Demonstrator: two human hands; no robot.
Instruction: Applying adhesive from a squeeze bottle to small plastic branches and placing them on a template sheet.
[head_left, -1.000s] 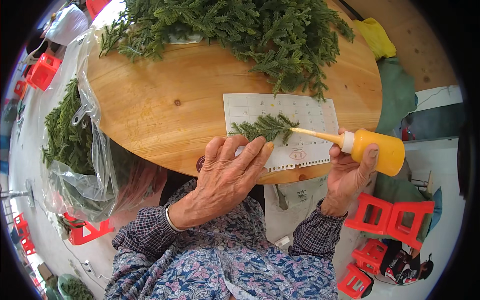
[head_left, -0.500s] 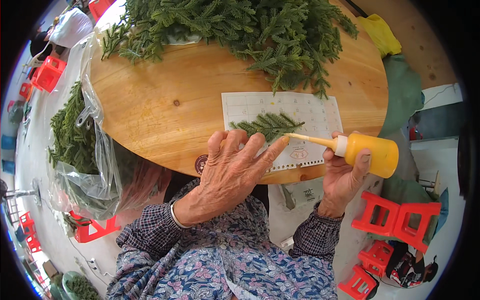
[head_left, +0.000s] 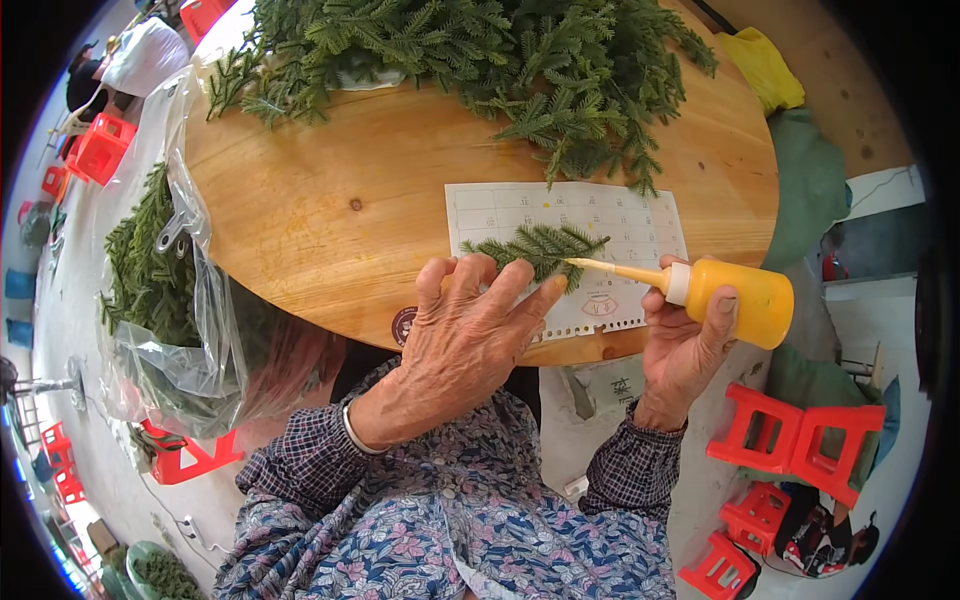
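Note:
On the white printed sheet [head_left: 640,235] lies a small green fir sprig [head_left: 545,243], its stem end pointing right. My left hand [head_left: 465,325] is at the sprig's near left side. Its bent fingers hold the sprig, though the fingertips are partly hidden, and the thumb tip carries a yellow smear. In my right hand [head_left: 690,345] is a yellow squeeze bottle [head_left: 745,300] with a white collar, tilted so that its long thin nozzle points left. The nozzle tip meets the sprig's near side around the middle, just beyond my left thumb.
A large heap of green sprigs [head_left: 480,60] covers the far side of the wooden table [head_left: 300,220]. At left, a clear plastic bag [head_left: 215,350] holds more greenery. Red stools [head_left: 755,425] stand on the floor at right, and a yellow cloth [head_left: 765,70] hangs at the far right edge.
The bottle's nozzle has shifted slightly away from me and left, onto the sprig. My left thumb has drawn back a little from the nozzle tip.

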